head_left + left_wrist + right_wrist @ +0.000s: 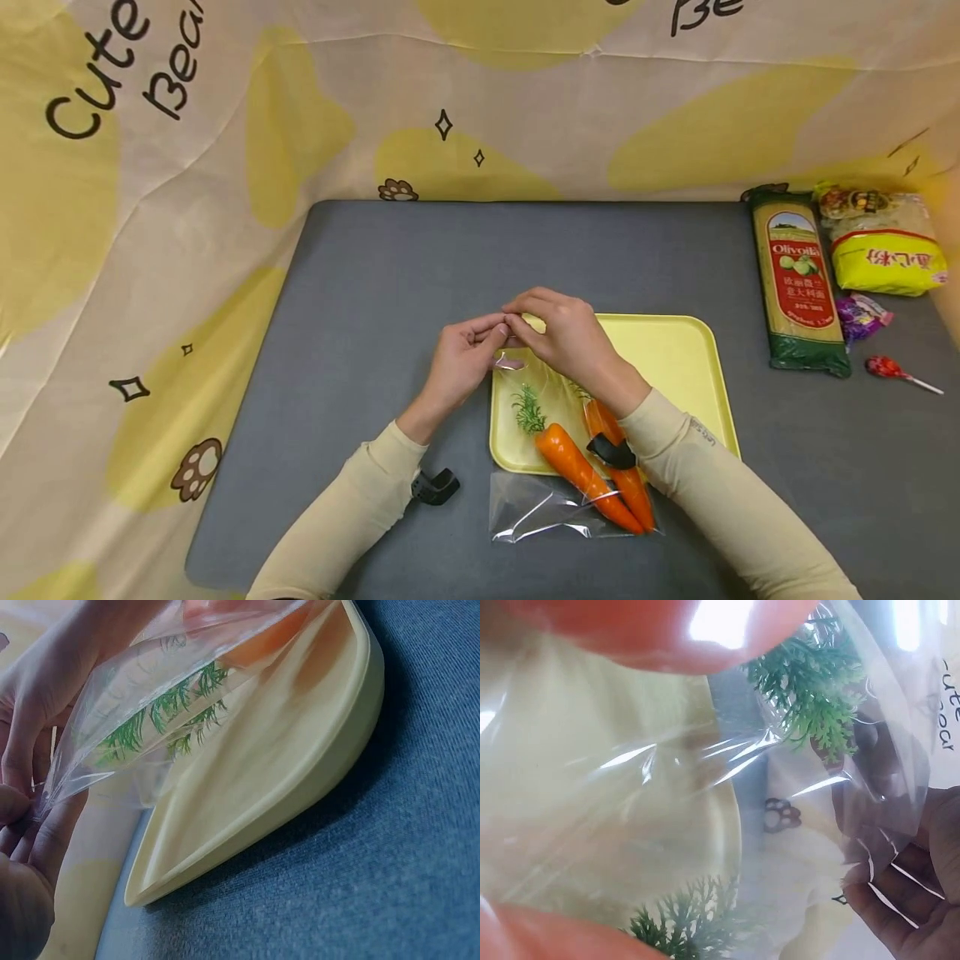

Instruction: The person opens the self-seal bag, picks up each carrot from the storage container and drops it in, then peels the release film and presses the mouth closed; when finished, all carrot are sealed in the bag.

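A clear plastic bag [525, 508] holds two orange carrots [573, 462] with feathery green tops [529, 410]. It lies over the near part of a yellow tray [667, 358] and overhangs its front edge. My left hand [467, 360] pinches the bag's far end between thumb and fingers. My right hand [566, 337] meets it there, its thumb and fingertips also pinching the plastic. In the left wrist view the film [112, 742] is drawn up to the fingertips in a gathered point. One green top is partly hidden by my right hand in the head view.
At the right of the grey table [375, 275] lie a green pasta packet [801, 283], a yellow food bag [888, 250], a purple wrapped sweet [862, 318] and a red lollipop [887, 367]. A printed cloth [525, 100] hangs behind the table and along its left side.
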Demonstrator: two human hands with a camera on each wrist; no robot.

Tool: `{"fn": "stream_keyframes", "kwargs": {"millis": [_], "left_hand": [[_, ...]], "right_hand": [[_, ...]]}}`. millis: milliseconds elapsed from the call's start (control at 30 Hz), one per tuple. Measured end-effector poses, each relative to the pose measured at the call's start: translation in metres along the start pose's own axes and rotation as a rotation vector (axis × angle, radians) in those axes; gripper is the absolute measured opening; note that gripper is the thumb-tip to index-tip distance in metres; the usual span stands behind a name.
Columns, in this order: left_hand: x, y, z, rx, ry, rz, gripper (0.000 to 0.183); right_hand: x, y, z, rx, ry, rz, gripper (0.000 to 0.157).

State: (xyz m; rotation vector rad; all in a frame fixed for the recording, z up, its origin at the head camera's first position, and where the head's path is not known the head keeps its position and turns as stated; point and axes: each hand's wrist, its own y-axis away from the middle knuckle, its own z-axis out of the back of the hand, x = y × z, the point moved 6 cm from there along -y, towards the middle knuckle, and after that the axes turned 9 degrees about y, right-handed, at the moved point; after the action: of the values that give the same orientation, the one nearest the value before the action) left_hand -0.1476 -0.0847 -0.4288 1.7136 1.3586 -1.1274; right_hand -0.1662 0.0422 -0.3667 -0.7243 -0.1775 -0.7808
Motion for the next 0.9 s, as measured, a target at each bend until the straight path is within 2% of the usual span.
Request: {"fn": "stream_keyframes", "kwargs": {"millis": [233,400,500,567,733,900], "left_hand": [[0.004,0.002,-0.001,0.012,-0.092,0.01,0.03],[0.007,0.001,-0.001,0.015,-0.08,0.014,0.03],[0.007,0.0,-0.001,0.011,-0.045,0.017,0.03],[0.007,0.0,0.0,0.009,-0.022,0.019,0.03],[0.005,-0.001,0.001,0.005,-0.01,0.018,0.031],[0.0,0.001,-0.001,0.016,-0.036,0.02,0.032]], "right_hand": [[-0.008,-0.001,-0.001,-0.022,-0.026,-0.075,0.01],[-0.015,-0.001,0.0,-0.025,-0.011,-0.141,0.012],[-0.017,-0.001,0.002,-0.031,-0.025,-0.152,0.011],[-0.016,0.0,0.003,-0.034,-0.052,-0.117,0.009],[-0.005,0.0,0.002,-0.008,-0.073,0.046,0.011],[-0.003,-0.001,-0.001,0.012,-0.007,0.087,0.013]]}}
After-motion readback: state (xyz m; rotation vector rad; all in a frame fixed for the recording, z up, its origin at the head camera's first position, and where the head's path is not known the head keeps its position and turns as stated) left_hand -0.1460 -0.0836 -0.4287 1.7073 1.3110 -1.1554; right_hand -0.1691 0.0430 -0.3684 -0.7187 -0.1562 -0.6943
